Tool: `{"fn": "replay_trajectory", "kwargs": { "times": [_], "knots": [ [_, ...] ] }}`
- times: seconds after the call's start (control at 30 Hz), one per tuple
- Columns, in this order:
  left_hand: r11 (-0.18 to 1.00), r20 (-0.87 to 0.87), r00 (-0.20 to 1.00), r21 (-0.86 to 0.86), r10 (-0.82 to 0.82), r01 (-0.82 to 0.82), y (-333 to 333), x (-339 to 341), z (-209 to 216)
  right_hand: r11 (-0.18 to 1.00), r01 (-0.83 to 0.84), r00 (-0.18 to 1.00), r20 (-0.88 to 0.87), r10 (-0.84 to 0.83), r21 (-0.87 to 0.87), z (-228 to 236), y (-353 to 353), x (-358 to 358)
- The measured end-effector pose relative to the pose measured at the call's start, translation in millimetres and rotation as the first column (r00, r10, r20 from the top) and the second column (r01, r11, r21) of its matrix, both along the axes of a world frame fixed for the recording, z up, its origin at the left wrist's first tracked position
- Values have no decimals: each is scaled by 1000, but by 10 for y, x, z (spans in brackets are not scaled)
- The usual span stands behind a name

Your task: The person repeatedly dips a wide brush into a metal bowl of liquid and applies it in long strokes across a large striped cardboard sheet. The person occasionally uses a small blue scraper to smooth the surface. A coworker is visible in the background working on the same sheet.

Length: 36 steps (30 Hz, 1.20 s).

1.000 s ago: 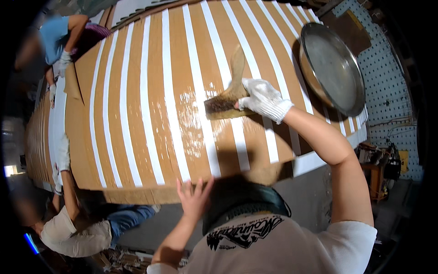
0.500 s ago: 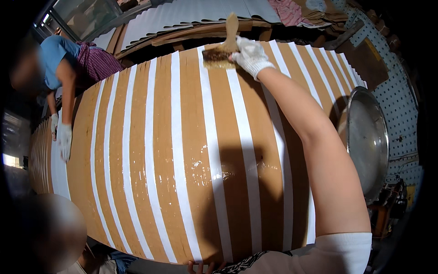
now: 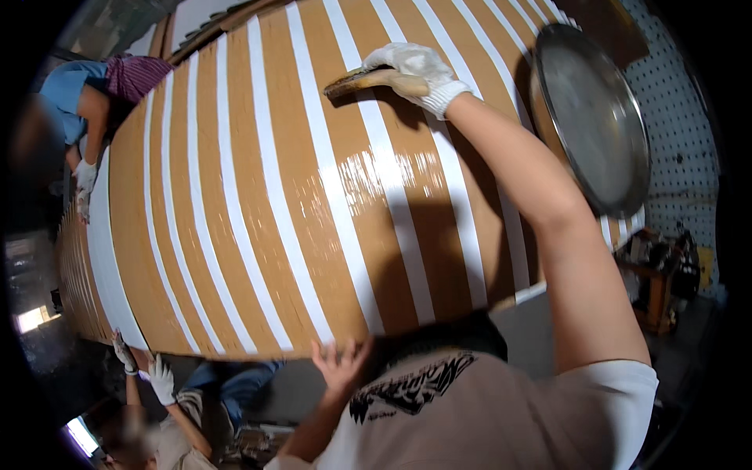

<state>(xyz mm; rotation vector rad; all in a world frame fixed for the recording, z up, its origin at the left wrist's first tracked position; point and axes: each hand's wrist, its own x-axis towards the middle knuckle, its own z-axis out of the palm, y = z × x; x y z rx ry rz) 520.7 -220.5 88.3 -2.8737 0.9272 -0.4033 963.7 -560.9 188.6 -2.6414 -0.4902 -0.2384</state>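
- The right hand point(image 3: 411, 70), in a white glove, is closed around the wooden handle of a wide brush point(image 3: 364, 79), tilted over the far middle of the brown-and-white striped sheets point(image 3: 309, 254); bristle contact cannot be told.
- The left hand point(image 3: 342, 366), bare, has its fingers spread at the sheets' near edge.
- Glossy streaks shine across the middle stripes.
- A round metal basin point(image 3: 599, 117) stands at the far right.
- At left, two co-workers' gloved hands point(image 3: 162, 380) reach the sheets.

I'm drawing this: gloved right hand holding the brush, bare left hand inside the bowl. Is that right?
No, the head view shows the left hand at the near edge of the striped surface, not inside the bowl. The rest fits.
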Motion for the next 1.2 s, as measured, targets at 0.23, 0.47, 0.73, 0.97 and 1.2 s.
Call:
{"fn": "replay_trajectory", "kwargs": {
  "times": [0.23, 0.47, 0.73, 0.97, 1.2],
  "knots": [
    [978, -77, 996, -196, 53, -67, -178, 11, 187, 942, -300, 928, -183, 325, 152, 480, -319, -2548],
    [975, -82, 995, -210, 61, -77, -213, -17, 236, 942, -335, 901, -287, 325, 14, 304, -716, -3258],
    [979, -90, 992, -173, 93, -108, -199, -96, 261, 997, -48, 998, -32, 50, 60, 318, -314, -3592],
    [974, -63, 993, -199, 100, -110, -266, -68, 239, 994, -106, 953, -286, 102, 3, -12, -877, -3566],
    [981, -55, 992, -151, 112, -119, -217, -86, 210, 998, -58, 998, -6, 58, 9, 103, -496, -3685]
  ]
}}
